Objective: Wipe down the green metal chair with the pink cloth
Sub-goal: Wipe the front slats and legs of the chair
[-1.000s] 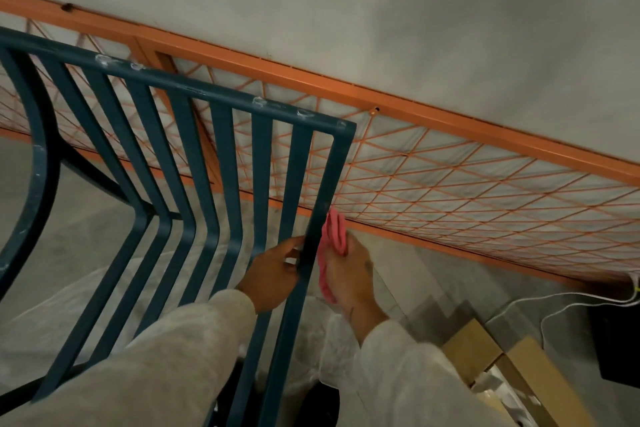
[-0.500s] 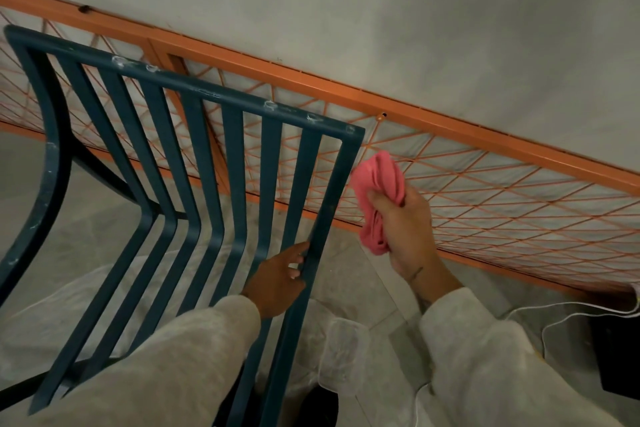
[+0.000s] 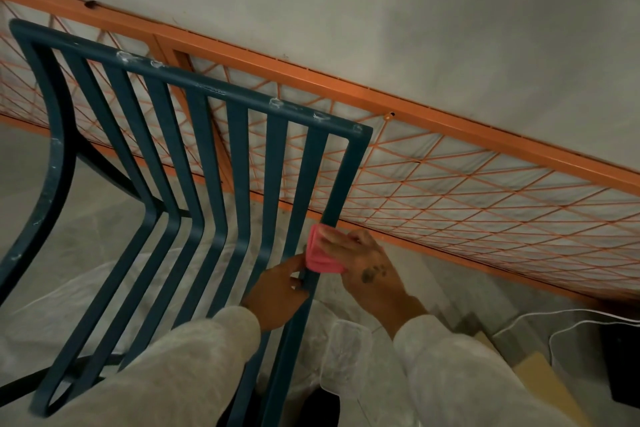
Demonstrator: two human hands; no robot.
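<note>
We see the green metal chair [image 3: 238,166] as flat, painted slats that bend sharply where back meets seat, boxed in by a square-cornered frame; its top rail carries pale scuffs. The pink cloth [image 3: 320,258], soft and bunched into folds, sits on the right outer rail of that frame, about where the bend falls. Our right hand [image 3: 367,270] lays its fingers over the cloth and its grip clamps the fabric round the rail (the thumb is out of sight). Just below, touching the cloth, our left hand [image 3: 277,295] pinches the same rail between thumb and curled fingers.

Behind the slats an orange mesh panel [image 3: 415,111] of thin crossed wires leans along the plain grey wall [image 3: 415,10]. On the floor [image 3: 104,218], crinkled translucent plastic sheet [image 3: 346,350] lies under our arms, with a white cable [image 3: 554,315] and cardboard [image 3: 540,378] toward the right edge.
</note>
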